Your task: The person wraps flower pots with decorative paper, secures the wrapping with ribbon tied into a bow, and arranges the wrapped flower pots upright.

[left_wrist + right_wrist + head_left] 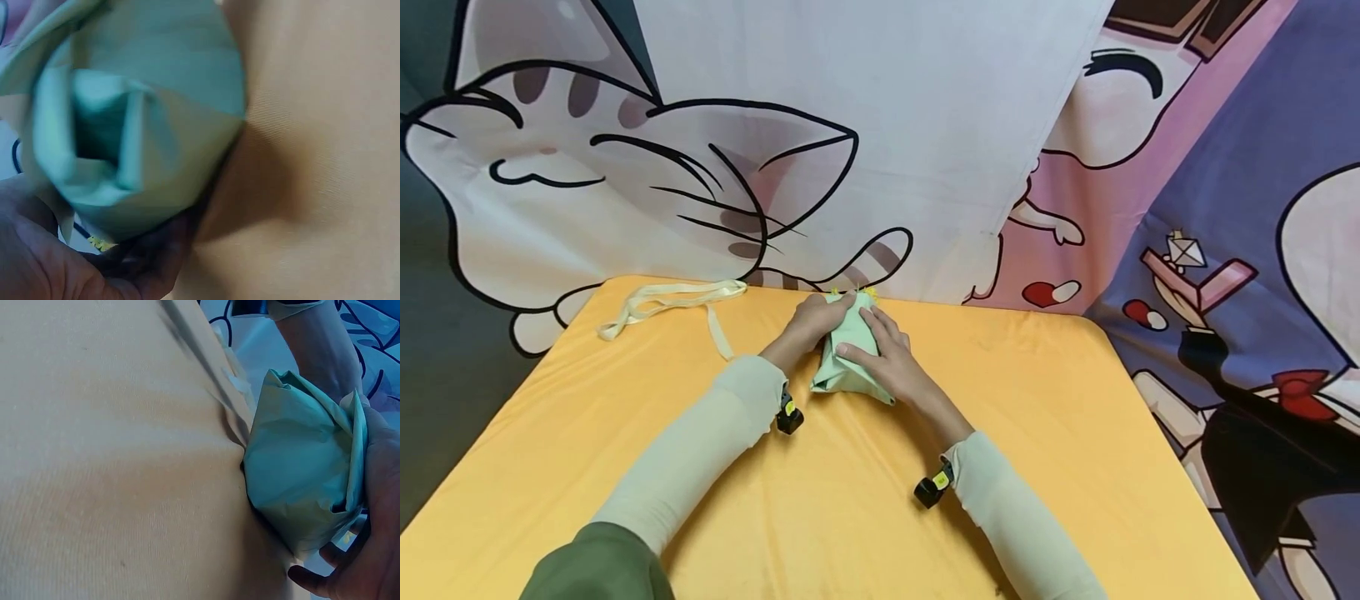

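A pale green paper wrap (853,335), folded into a bundle, lies on the yellow cloth between both hands. Small yellow bits, which look like flower tips (871,292), poke out at its far end. My left hand (814,321) grips the bundle's left side, its thumb over the far part. From the right, my right hand (893,358) holds the paper with its thumb across the top and fingers along the side. In the left wrist view, the near end of the wrap (181,69) shows an open fold. The right wrist view shows the wrap's creased, pointed near end (300,456).
A cream ribbon (658,302) lies loosely looped at the table's back left, one tail trailing toward the left forearm. Yellow cloth (1045,400) covers the table. Printed cartoon curtains (880,125) hang just behind the table's back edge and along its right side.
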The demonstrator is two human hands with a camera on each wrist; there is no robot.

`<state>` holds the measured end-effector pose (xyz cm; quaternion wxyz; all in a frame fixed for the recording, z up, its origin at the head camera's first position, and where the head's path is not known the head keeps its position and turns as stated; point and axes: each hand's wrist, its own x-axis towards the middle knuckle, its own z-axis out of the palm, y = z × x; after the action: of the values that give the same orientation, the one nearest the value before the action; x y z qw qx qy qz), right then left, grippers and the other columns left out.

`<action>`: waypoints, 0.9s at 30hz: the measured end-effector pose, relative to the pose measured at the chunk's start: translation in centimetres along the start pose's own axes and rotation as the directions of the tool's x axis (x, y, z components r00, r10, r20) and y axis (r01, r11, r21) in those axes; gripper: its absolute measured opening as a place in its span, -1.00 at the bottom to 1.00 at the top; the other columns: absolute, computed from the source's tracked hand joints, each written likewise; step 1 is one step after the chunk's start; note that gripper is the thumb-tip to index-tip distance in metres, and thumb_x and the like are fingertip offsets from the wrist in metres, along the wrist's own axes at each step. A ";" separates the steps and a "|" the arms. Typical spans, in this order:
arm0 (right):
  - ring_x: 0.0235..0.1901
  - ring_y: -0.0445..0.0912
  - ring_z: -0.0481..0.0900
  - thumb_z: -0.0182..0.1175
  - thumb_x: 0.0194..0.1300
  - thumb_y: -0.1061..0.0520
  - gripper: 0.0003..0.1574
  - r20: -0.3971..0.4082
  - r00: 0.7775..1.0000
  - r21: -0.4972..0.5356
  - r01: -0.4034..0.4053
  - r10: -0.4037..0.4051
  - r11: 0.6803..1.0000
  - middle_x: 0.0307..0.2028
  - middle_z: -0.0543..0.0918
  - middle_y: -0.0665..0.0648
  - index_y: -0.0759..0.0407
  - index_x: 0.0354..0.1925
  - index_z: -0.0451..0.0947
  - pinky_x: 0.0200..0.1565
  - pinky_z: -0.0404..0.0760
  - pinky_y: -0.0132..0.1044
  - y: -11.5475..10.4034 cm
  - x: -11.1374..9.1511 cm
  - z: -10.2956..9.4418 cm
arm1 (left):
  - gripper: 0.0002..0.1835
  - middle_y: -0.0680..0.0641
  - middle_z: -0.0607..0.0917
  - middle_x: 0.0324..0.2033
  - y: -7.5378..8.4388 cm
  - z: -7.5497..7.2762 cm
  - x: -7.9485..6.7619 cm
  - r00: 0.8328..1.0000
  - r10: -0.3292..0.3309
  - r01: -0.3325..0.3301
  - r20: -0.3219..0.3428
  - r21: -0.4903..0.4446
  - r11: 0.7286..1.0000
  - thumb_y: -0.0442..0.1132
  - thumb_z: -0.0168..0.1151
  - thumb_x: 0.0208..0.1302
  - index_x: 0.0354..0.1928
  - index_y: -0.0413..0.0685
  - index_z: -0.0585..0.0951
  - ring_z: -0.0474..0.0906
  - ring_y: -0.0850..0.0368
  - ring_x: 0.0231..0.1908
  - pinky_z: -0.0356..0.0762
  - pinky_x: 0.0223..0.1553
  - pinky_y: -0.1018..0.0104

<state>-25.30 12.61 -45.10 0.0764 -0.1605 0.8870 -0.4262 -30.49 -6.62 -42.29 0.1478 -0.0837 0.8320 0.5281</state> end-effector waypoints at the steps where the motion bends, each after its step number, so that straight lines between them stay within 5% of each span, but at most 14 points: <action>1: 0.77 0.21 -0.05 0.18 0.51 -0.66 0.24 0.001 1.000 0.001 0.004 -0.004 1.000 0.86 -0.13 -0.13 -0.33 0.86 -0.05 0.68 0.20 0.42 0.0 0.0 0.0 | -0.10 -0.39 0.58 0.35 -0.1 0.1 0.0 1.000 0.007 -0.006 -0.007 0.020 1.000 0.36 0.01 0.72 0.55 -0.40 0.39 0.69 -0.15 0.11 0.74 0.13 0.09; 12: 0.80 0.32 -0.12 0.15 0.50 -0.71 0.33 0.048 0.998 -0.008 0.047 -0.046 0.999 0.87 -0.16 0.02 -0.19 0.87 -0.08 0.71 0.14 0.43 -0.1 0.4 -0.5 | 0.02 -0.42 0.43 0.61 -1.0 0.4 0.3 0.998 0.043 -0.039 -0.050 0.072 0.997 0.45 -0.08 0.72 0.71 -0.35 0.26 0.52 -0.38 0.49 0.53 0.54 -0.22; 20: 0.79 0.29 -0.13 0.40 0.46 -0.49 0.47 0.098 0.994 -0.027 0.041 -0.038 0.999 0.87 -0.26 0.12 -0.09 0.89 -0.22 0.71 0.20 0.39 -1.1 0.1 -0.5 | 0.01 -0.41 0.64 0.35 -1.7 1.0 1.5 0.993 0.068 -0.057 -0.101 0.105 0.993 0.51 -0.05 0.66 0.52 -0.37 0.50 0.71 -0.31 0.15 0.75 0.16 -0.10; 23: 0.77 0.25 -0.10 0.42 0.47 -0.44 0.46 0.099 0.995 -0.029 0.030 -0.027 0.999 0.87 -0.26 0.09 -0.11 0.89 -0.23 0.71 0.21 0.37 -1.3 0.1 -0.4 | 0.10 -0.43 0.64 0.36 -2.3 1.1 2.5 0.992 0.067 -0.056 -0.104 0.113 0.992 0.60 -0.07 0.60 0.50 -0.39 0.51 0.71 -0.33 0.17 0.76 0.16 -0.13; 27: 0.77 0.26 -0.14 0.44 0.46 -0.40 0.46 0.107 0.994 -0.033 0.038 -0.034 0.999 0.87 -0.27 0.05 -0.14 0.89 -0.24 0.70 0.19 0.39 -1.3 0.1 -0.3 | 0.28 -0.47 0.47 0.54 -2.8 0.7 2.2 0.997 0.046 -0.044 -0.055 0.049 0.998 0.71 -0.11 0.50 0.65 -0.42 0.29 0.55 -0.40 0.42 0.63 0.43 -0.22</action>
<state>-25.13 12.00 -43.90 0.1129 -0.2003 0.8859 -0.4028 -31.65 -7.13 -45.72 0.1146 -0.0760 0.8498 0.5089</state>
